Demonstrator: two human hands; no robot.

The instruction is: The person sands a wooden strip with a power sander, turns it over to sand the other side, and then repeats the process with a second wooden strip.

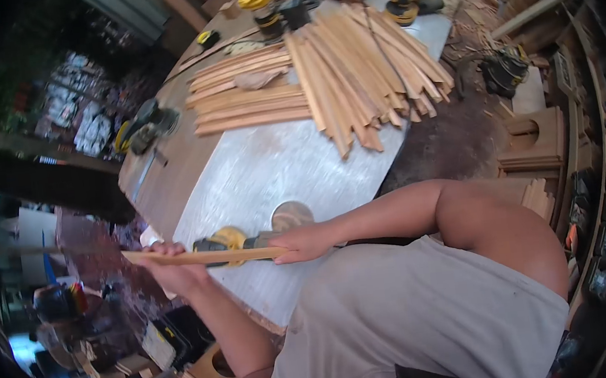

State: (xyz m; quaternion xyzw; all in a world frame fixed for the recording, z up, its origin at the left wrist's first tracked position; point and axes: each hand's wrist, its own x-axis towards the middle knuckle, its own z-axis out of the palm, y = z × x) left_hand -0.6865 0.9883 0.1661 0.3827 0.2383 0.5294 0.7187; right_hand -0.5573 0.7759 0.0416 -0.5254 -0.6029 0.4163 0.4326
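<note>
A narrow wooden strip (210, 257) is held level just above the near end of the table, one hand at each end. My left hand (175, 270) has its fingers wrapped round the strip's left end. My right hand (300, 243) grips the other end, its fingers closed. Partly hidden behind the strip, a yellow and black power sander (228, 239) lies on the silvery sheet (264, 171) covering the table. Beside my right hand rests a round brown disc (292, 214), perhaps a sanding disc.
Further up the table lie a fanned pile of wooden strips (357, 72) and a crosswise stack (250, 109). More sanders (148, 124) (406, 7) stand near its edges, with a yellow-topped container (260, 13). Wooden panels (534, 135) lean at the right.
</note>
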